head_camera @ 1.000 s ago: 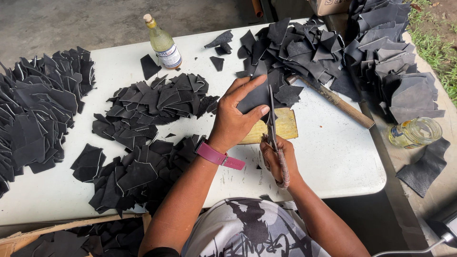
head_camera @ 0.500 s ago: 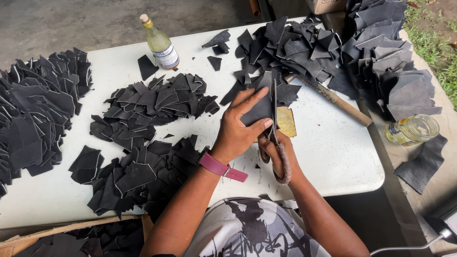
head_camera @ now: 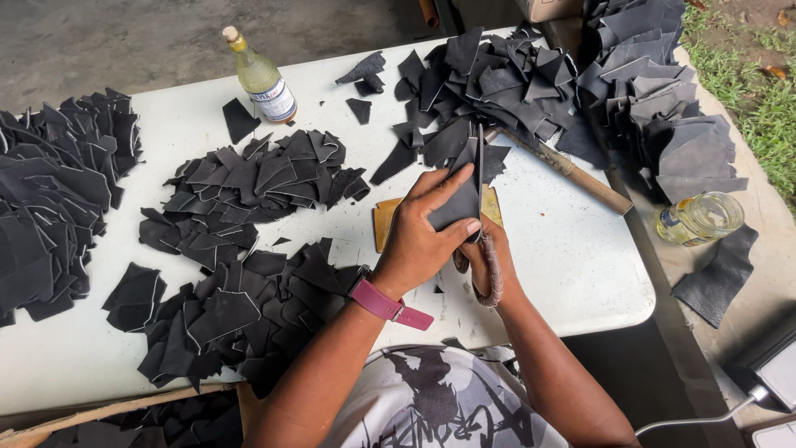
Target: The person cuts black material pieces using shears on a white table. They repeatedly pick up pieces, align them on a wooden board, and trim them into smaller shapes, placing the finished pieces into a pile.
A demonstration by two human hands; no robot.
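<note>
My left hand, with a pink wristband, grips a dark grey leather piece above the white table. My right hand is closed around the wrapped handles of a pair of scissors, whose blades run up along the right edge of the piece. A small tan board lies on the table under both hands.
Heaps of dark cut pieces lie at the left, centre, near left and far right. A glass bottle stands at the back. A wooden-handled tool and a glass jar lie to the right.
Both hands have drawn nearer to me with the piece, and the scissors have closed further along its right edge.
</note>
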